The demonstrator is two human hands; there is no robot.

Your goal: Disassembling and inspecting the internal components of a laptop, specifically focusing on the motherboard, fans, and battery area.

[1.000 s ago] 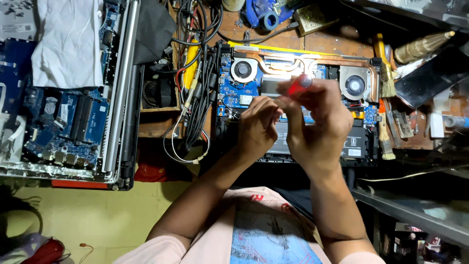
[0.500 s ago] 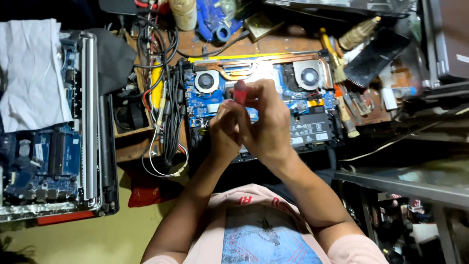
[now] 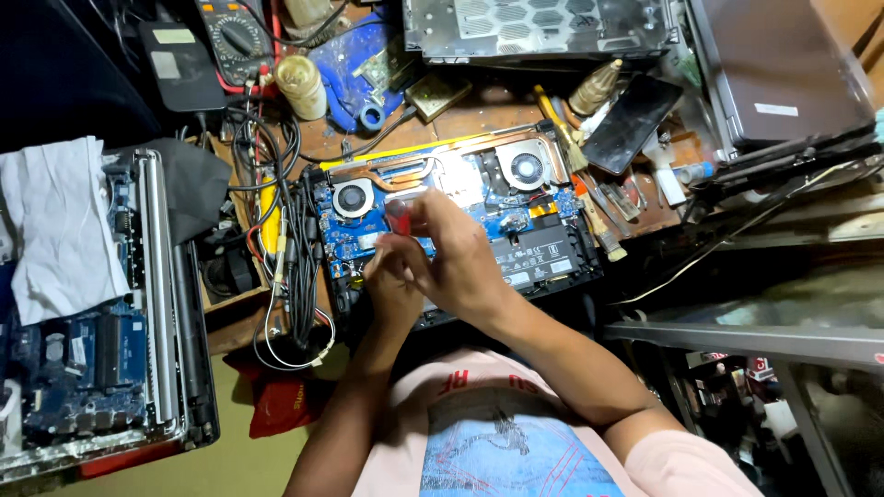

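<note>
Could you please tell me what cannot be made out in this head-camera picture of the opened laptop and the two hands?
- Tip of the red-handled tool: hidden behind the right hand and left hand.
- Part of the opened laptop under the hands: covered by them.
- Second opened laptop at left: cut off by the frame edge, partly under a white cloth.
- Screws on the board: too small to tell.

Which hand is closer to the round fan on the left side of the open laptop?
Left. The left hand sits just below and right of the left fan. The right hand, holding the red-handled screwdriver, is farther right, over the laptop's middle.
</note>
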